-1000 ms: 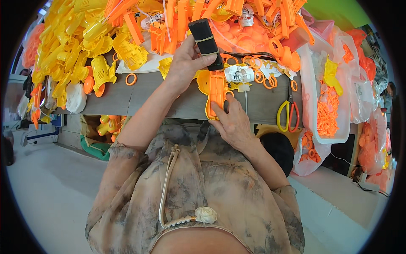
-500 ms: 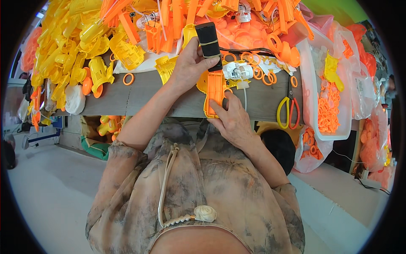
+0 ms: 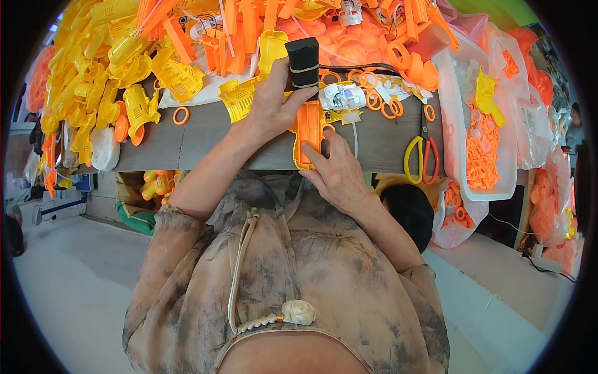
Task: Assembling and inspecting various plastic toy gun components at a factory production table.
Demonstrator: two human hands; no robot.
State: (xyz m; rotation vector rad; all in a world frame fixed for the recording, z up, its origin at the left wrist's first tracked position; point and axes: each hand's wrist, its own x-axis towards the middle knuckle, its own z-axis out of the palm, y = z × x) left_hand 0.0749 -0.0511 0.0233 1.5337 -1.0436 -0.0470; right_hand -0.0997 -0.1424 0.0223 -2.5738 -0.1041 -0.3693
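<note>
Left hand (image 3: 273,105) gripping black block (image 3: 303,59), right hand (image 3: 341,171) touching orange piece (image 3: 308,129) below

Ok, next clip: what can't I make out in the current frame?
All in the head view:
- Most of the left hand's fingers: hidden behind the black block.
- Underside of the orange piece: faces away from the camera.
- Some of the right hand's fingers: hidden by the hand itself.
- Upper ends of the orange strips: cut off by the top edge.
- Fine details of the white unit: too small.
</note>
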